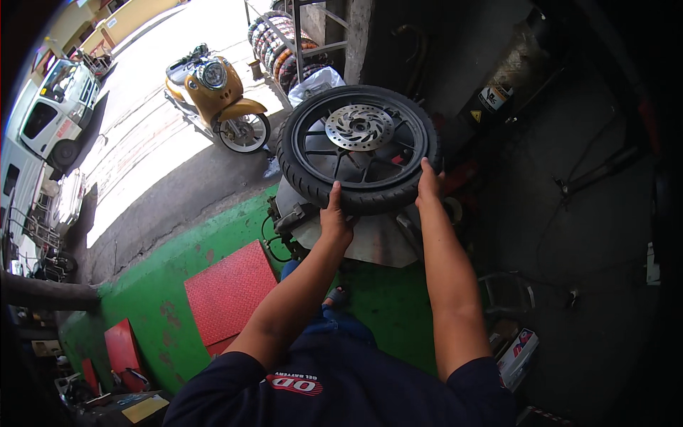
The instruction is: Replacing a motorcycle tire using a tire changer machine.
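A motorcycle wheel [311, 178] with a black tyre, dark spokes and a silver brake disc [361, 128] lies nearly flat in front of me. My left hand [336, 222] grips the near left side of the tyre, its thumb on top. At the near right, my right hand [430, 183] holds the tyre the same way, thumb over the sidewall. The fingers of both hands are mostly hidden beneath the tyre. Below the wheel is a tyre-changing machine [370, 238] with a grey metal top; I cannot tell whether the wheel rests on it.
A red textured metal plate [231, 292] lies on the green floor [160, 313] to the left. Beyond stand a yellow scooter [213, 89] and a rack of stacked tyres [281, 46]. A white van [53, 117] is outside. Boxes [518, 356] sit at the lower right.
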Demonstrator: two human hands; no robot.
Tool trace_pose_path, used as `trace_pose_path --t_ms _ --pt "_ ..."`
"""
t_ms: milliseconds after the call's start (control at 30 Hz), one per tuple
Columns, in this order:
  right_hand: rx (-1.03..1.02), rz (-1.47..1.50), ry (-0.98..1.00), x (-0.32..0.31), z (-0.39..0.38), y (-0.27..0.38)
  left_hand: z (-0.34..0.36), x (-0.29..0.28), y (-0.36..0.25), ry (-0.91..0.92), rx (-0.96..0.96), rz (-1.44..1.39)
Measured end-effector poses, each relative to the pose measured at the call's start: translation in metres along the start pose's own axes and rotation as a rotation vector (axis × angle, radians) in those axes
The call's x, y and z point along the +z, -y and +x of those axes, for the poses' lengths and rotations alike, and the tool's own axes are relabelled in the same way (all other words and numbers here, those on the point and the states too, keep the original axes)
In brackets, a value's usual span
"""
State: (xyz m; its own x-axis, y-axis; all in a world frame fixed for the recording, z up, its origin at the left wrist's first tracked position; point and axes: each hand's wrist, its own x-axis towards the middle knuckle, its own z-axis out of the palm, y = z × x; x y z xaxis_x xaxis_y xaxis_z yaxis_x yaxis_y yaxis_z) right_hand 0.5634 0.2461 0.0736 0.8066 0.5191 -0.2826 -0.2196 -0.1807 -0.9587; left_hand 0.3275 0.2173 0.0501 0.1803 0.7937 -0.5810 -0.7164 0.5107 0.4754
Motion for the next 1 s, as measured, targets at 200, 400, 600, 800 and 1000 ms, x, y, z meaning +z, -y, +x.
trace_pose_path --t_ms 200,400,600,800,1000 --pt "0.016 -0.035 0.004 -0.004 -0.005 0.003 0.006 0.015 0.002 -0.129 0.063 -0.054" --pt "0.124 -0.063 0.199 -0.018 -0.001 0.010 0.012 0.012 0.002 -0.148 0.092 -0.130" --pt "0.239 -0.005 0.319 -0.020 0.009 0.010 0.018 0.011 0.010 -0.185 0.204 -0.084" --pt "0.203 -0.110 0.241 -0.017 -0.006 0.026 0.012 0.017 0.006 -0.233 0.194 -0.071" --pt "0.211 -0.087 0.305 -0.017 0.002 0.024 0.015 0.016 0.005 -0.262 0.153 -0.029"
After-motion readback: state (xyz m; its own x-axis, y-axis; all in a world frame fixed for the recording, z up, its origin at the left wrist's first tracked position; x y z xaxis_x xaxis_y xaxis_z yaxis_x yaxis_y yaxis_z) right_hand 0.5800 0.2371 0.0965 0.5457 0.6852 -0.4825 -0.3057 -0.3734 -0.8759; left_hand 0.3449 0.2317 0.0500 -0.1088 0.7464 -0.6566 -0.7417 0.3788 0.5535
